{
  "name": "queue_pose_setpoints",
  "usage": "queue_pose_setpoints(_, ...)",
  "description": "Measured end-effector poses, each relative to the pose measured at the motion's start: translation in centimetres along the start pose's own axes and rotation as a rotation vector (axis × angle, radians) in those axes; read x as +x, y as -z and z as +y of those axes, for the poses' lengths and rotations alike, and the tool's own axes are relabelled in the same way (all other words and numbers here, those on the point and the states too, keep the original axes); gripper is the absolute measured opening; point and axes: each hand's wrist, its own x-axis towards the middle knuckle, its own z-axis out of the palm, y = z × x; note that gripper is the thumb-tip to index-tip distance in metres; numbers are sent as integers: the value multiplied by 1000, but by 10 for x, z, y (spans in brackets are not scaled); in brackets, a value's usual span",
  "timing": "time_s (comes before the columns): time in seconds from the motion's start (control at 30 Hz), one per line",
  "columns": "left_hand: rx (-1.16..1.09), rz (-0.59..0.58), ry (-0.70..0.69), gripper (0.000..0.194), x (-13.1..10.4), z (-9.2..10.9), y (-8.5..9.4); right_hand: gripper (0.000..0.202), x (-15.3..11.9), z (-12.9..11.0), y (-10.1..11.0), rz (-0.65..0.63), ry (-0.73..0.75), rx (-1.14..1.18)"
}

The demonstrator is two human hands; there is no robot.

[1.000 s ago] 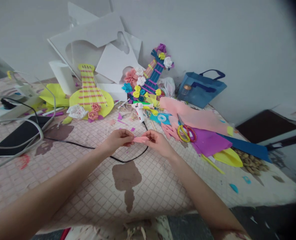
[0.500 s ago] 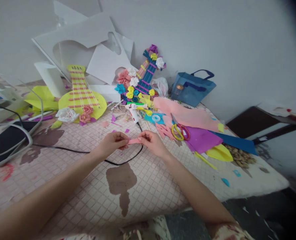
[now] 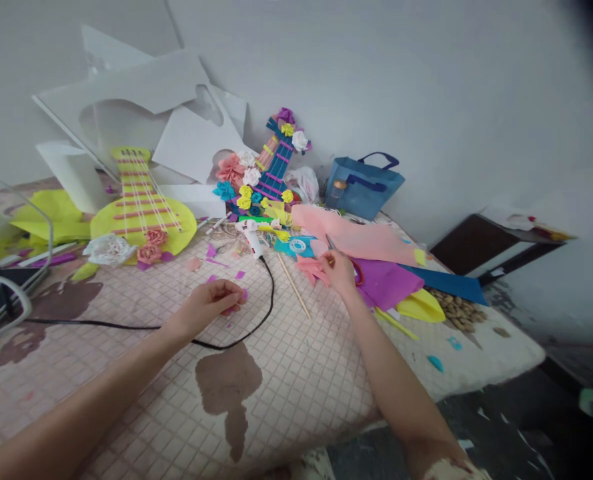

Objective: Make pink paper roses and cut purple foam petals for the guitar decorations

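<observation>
My left hand (image 3: 215, 305) is just above the table at the middle left, thumb and fingers pinched together. A little pink paper shows under its fingertips, mostly hidden by the hand. My right hand (image 3: 340, 272) reaches farther out, its fingers closed at the middle of the scissors. Only a bit of blade and part of the red handle (image 3: 359, 274) show around that hand; the yellow handle is covered. Cut pink paper strips (image 3: 310, 268) lie just left of the right hand. Between the hands, a thin wooden stick (image 3: 293, 287) rests on the table.
A white glue gun (image 3: 249, 237) trails a black cord (image 3: 272, 293) across the table. Behind are a yellow paper guitar (image 3: 143, 217), a flowered blue guitar (image 3: 277, 167) and a blue bag (image 3: 363, 187). Purple paper (image 3: 383, 281) and peanuts (image 3: 456, 310) lie right.
My right hand has let go of the pink paper strip and moved right to the scissors. My left hand stays near its place, slightly lower. The view has turned somewhat right.
</observation>
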Motion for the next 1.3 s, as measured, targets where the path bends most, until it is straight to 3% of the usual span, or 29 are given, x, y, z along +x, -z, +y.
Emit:
queue_pose_setpoints(0.17,29,19,-3,33,-1,-1,1,16,6,10,10,64,8,-171)
queue_pose_setpoints(0.43,67,34,-30,32,-3,0,0,8,13,41,35,42,-96,-366)
queue_pose_setpoints(0.63,92,18,-62,32,-2,-1,0,31,6,51,32,-29,-181,-443)
queue_pose_setpoints(0.73,96,4,-73,32,-2,-2,1,39,7,54,29,-34,-199,-441)
queue_pose_setpoints(1.03,155,-3,-141,28,-3,-3,4,32,11,72,32,-15,-217,-302)
queue_pose_setpoints(1.3,554,-98,-325,16,-19,-4,-10,44,15,77,39,54,-204,-120)
